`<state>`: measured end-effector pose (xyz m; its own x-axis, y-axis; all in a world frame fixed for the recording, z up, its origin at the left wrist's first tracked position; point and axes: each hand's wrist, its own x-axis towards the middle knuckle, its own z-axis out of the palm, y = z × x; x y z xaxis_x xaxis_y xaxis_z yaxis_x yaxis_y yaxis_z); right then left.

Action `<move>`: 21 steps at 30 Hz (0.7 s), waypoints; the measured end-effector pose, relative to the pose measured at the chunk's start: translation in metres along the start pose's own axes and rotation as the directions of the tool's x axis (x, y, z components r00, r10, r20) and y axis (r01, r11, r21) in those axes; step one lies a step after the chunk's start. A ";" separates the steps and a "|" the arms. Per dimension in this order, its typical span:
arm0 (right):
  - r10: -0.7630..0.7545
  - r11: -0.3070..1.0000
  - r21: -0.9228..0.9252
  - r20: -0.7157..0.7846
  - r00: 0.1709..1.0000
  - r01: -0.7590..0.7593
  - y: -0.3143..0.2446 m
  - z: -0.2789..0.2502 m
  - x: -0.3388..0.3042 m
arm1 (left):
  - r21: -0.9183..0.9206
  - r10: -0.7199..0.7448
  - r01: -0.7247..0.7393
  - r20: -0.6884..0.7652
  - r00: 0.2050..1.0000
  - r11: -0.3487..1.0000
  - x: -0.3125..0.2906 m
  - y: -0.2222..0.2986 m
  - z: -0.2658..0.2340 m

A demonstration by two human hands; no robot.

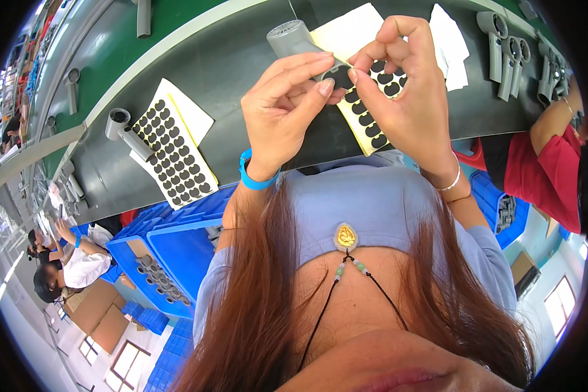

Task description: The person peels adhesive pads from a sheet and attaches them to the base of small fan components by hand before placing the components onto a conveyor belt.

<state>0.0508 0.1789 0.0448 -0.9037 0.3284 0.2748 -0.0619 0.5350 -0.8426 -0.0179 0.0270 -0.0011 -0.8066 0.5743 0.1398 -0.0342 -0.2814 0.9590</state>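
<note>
My left hand is closed around the handle end of a grey hair-dryer-shaped housing, its round grille end pointing away to the far left. Thumb and fingertips steady the end of the handle. Against that same end, my right hand makes a pinch with thumb and forefinger; whatever is between the tips is too small to make out. Under the right hand lies a sheet of round black stickers on yellowish backing, partly covered by my fingers.
Another sticker sheet lies on the dark work belt, with a second grey housing on its edge. White paper and several grey housings are at the right. Blue bins stand below; a red-sleeved co-worker is close by.
</note>
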 end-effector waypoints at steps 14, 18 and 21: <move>-0.104 0.994 0.006 0.325 0.940 0.108 0.048 0.007 0.034 | -0.079 0.023 -0.025 -0.030 0.999 0.997 0.006 0.010 -0.023; -0.273 0.953 0.007 0.441 0.855 0.301 0.048 0.042 0.036 | 0.080 0.022 -0.010 -0.150 0.988 0.997 0.013 0.005 -0.020; -0.217 0.974 0.052 0.507 0.835 0.221 0.049 0.049 0.055 | 0.162 0.134 -0.125 -0.051 0.990 0.979 0.019 0.005 -0.028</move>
<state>-0.0224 0.1855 -0.0042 -0.9554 -0.2362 0.1775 -0.2823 0.5528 -0.7841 -0.0500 0.0146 -0.0008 -0.8331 0.4911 0.2546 0.1627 -0.2224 0.9613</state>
